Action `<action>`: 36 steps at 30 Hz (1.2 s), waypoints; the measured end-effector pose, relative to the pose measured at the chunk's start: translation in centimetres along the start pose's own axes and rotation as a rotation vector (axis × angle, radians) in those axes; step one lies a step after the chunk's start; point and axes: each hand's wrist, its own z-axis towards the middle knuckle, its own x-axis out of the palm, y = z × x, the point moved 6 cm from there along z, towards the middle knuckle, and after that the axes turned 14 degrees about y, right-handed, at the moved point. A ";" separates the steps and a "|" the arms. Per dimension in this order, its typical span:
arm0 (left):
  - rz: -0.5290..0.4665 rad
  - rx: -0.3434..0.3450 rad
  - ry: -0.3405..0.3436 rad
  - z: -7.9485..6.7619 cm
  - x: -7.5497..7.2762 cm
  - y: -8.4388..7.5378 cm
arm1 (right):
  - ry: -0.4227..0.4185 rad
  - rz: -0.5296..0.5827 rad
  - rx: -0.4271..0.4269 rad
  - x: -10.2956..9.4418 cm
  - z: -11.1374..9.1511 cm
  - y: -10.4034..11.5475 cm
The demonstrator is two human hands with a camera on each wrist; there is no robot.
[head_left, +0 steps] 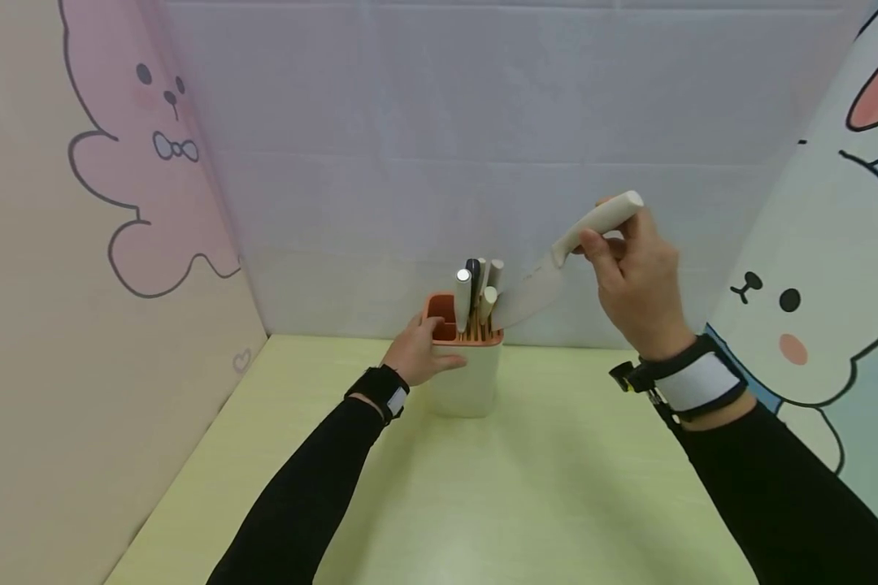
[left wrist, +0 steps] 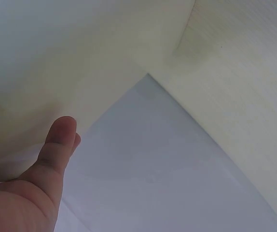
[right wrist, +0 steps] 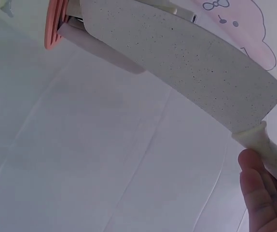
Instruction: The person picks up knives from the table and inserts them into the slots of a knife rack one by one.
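A white knife holder (head_left: pixel 459 386) with an orange slotted top stands upright on the table. My left hand (head_left: pixel 415 354) grips its left side near the rim, thumb across the front. Several white or pale handles (head_left: pixel 487 302) and one black handle (head_left: pixel 473 272) stick up from the slots. Up and to the right, my right hand (head_left: pixel 640 280) holds a broad kitchen knife by its white handle (head_left: pixel 606 219). Its speckled grey-white blade (right wrist: pixel 186 67) slants down and left, the tip close to the holder's top; whether they touch I cannot tell.
The pale yellow table (head_left: pixel 439 504) meets a white back wall (head_left: pixel 380 203) just behind the holder. Side walls bear a pink cartoon bear (head_left: pixel 139 122) at left and a white cartoon figure (head_left: pixel 797 341) at right. Both wrists wear black straps.
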 end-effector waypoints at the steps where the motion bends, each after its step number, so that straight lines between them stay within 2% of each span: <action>1: 0.002 0.003 0.001 0.0 0.0 -0.1 | -0.001 -0.004 -0.004 0.1 0.1 0.2; 9: -0.018 -0.002 -0.008 -0.5 -0.2 -0.2 | 0.000 -0.080 -0.055 0.9 0.6 0.9; 23: 0.015 0.006 -0.013 -0.6 -0.3 -0.6 | 0.080 -0.080 -0.034 3.4 0.5 0.0; 36: 0.010 0.013 -0.033 -0.4 -0.1 0.2 | 0.170 -0.068 0.019 6.7 1.3 -1.0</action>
